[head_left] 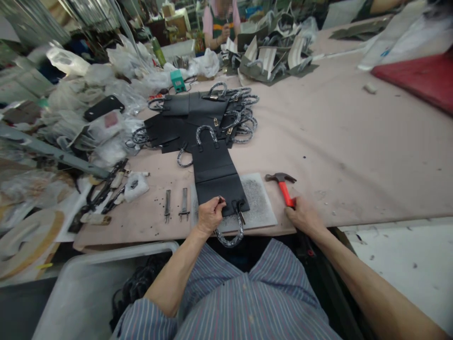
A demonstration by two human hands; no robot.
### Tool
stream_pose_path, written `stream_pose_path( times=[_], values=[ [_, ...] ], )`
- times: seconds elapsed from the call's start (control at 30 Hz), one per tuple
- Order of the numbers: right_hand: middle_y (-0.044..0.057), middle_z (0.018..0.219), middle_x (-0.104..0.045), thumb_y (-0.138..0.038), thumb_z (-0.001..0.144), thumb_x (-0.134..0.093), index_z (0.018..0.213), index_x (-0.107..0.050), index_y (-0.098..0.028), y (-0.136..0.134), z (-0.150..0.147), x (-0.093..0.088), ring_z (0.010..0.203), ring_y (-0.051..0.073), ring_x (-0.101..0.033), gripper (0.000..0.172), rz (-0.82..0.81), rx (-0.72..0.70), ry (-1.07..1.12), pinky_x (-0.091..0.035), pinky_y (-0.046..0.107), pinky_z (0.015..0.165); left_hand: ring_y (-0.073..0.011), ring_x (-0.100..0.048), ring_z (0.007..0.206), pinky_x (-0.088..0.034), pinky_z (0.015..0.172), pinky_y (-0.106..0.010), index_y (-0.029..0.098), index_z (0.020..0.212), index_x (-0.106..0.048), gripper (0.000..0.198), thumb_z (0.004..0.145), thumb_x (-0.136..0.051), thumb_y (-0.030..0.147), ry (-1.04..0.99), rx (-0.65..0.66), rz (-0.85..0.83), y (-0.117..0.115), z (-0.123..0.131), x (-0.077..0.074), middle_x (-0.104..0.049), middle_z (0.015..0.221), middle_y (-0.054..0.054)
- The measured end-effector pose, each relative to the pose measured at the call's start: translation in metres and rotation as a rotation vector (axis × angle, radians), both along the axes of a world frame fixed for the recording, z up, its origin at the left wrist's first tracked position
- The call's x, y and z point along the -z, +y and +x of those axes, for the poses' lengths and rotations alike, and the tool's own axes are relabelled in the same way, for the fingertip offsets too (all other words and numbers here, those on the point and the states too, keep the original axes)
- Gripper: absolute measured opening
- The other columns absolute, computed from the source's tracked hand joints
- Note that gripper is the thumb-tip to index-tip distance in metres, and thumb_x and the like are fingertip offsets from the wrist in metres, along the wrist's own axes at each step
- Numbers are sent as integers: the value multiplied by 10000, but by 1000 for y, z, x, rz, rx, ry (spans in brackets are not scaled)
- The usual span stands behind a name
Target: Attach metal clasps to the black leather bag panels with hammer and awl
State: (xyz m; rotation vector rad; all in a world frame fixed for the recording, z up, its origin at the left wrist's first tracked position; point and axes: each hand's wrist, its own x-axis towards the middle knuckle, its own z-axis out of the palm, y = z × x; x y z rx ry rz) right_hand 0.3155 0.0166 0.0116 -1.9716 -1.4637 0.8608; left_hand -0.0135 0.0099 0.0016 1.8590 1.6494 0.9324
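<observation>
A black folded bag panel (218,182) lies across a grey speckled pad (258,200) at the table's near edge. A wrapped handle (231,236) hangs from its near end. My left hand (209,215) is closed, pinching a small metal fitting at the panel's near edge beside the handle. My right hand (303,215) grips the red shaft of a hammer (283,185). The hammer's head rests on the table just right of the pad.
A pile of black panels with wrapped handles (208,113) lies beyond. Two metal punches (176,205) and loose tools (106,193) sit left of the pad. Plastic bags (99,94) crowd the left side. A grey bin (88,288) stands below. Another person (221,23) works at the far end.
</observation>
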Motion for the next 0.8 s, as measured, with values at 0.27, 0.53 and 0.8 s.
stream_pose_path(
  times=[0.27,0.53,0.8],
  values=[
    [-68,551,-433,-502,1003,-364,802,-496,-241,-5,-52,-88,390,112,-371,355,22,-134,292,-308,223,363,-186,-763,897,-590,868,-286,207,962,-716,125,951,-592,206,-51,56,133,0,-3,8,-797,987,-57],
    [-32,540,-462,-349,1010,-420,801,-494,-218,-25,-91,-144,441,111,-303,257,236,-692,-417,-140,299,494,-179,-756,776,-585,743,-256,201,935,-717,101,938,-618,178,32,55,212,1,-4,14,-787,867,-45],
    [-43,564,-459,-416,1057,-354,822,-446,-237,-31,-100,-160,450,116,-382,309,632,-343,-154,-246,262,480,-187,-759,858,-594,831,-280,190,961,-727,107,937,-626,166,14,80,238,1,-5,16,-793,935,-57]
  ],
)
